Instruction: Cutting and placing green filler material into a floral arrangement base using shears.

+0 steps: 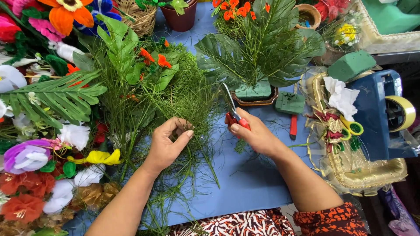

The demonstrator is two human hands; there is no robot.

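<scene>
While my left hand [168, 142] rests on the pile of thin green stems [175, 102], its thumb and fingertips are pinched together on a few of the fine strands. My right hand [253, 135] is closed around the red handles of the cutters [232, 111], blades pointing up and away, toward the far side. Can't tell if the blades are parted or closed.

The stems lie on the blue table [249, 179], left of centre, spreading out near my left wrist. Just beyond the cutters is an arrangement of broad leaves [262, 48] stuck in a foam block in a small tray [256, 98]. A loose green foam block [290, 102] sits right of that, with a red-handled tool [293, 126] beside it. Far right: gold basket [358, 168] with ribbon, blue tape dispenser [380, 113]. Left edge: heap of fake flowers [39, 175], mixed colours.
</scene>
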